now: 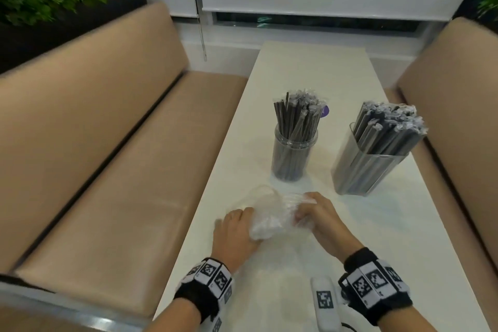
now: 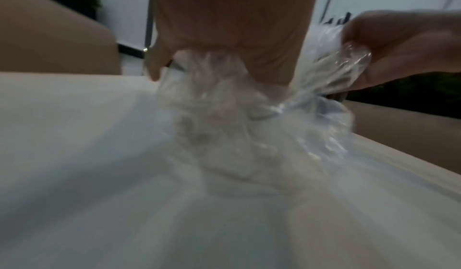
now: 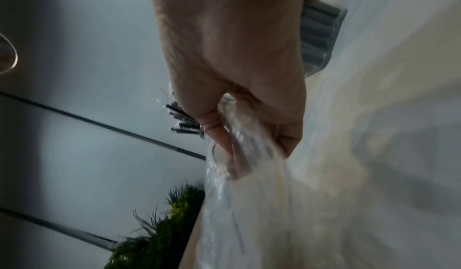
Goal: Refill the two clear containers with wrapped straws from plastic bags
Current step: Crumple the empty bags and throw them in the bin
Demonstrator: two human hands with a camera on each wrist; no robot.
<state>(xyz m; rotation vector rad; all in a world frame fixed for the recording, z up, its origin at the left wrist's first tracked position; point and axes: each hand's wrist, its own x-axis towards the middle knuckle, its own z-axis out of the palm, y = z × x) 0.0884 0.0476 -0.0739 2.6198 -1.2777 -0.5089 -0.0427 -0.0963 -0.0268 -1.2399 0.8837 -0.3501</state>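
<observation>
Meanwhile, low in the frame's center, a person's left hand [image 1: 234,234] and right hand [image 1: 320,219] each clutch an end of a crumpled clear plastic bag [image 1: 272,214] on the white table [image 1: 377,237]. Above it, mid-frame, the round container [image 1: 292,160] and square container [image 1: 369,167] stand packed with wrapped straws [image 1: 299,113].

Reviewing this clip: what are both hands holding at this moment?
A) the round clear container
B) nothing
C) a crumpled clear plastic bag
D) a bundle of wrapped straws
C: the left hand and right hand both grip the crumpled clear plastic bag above the table; no straws show in it.
</observation>
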